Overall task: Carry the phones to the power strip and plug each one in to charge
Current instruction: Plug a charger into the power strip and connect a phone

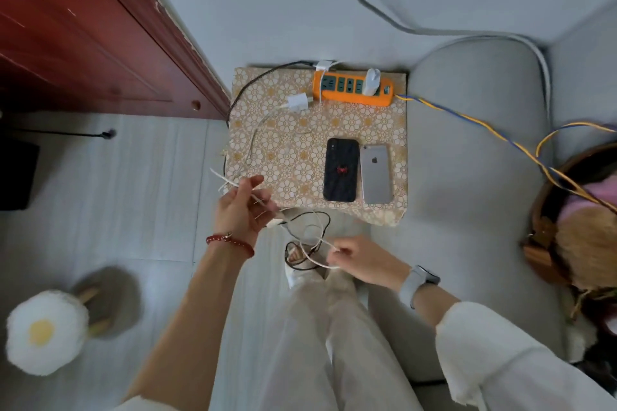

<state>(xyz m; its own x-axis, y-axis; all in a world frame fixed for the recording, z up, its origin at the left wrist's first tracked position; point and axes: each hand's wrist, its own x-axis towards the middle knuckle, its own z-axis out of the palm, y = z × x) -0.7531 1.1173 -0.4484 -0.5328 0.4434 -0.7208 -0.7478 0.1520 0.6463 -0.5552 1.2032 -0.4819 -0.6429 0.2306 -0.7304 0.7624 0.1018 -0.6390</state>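
A black phone (341,170) and a silver phone (376,174) lie face down side by side on a gold-patterned stand (290,157). At the stand's far edge sits an orange power strip (350,87) with one white charger (371,81) plugged into it. A second white charger (298,102) lies loose just left of the strip. My left hand (242,207) pinches white cables at the stand's near left corner. My right hand (359,260) holds a white cable (314,237) tangled with a dark one, below the stand's front edge.
A red wooden door (83,30) stands at the left. A grey sofa (477,160) flanks the stand on the right, with a blue-yellow cord (467,120) running across it. A basket (574,227) sits at far right. An egg-shaped cushion (45,332) lies on the floor.
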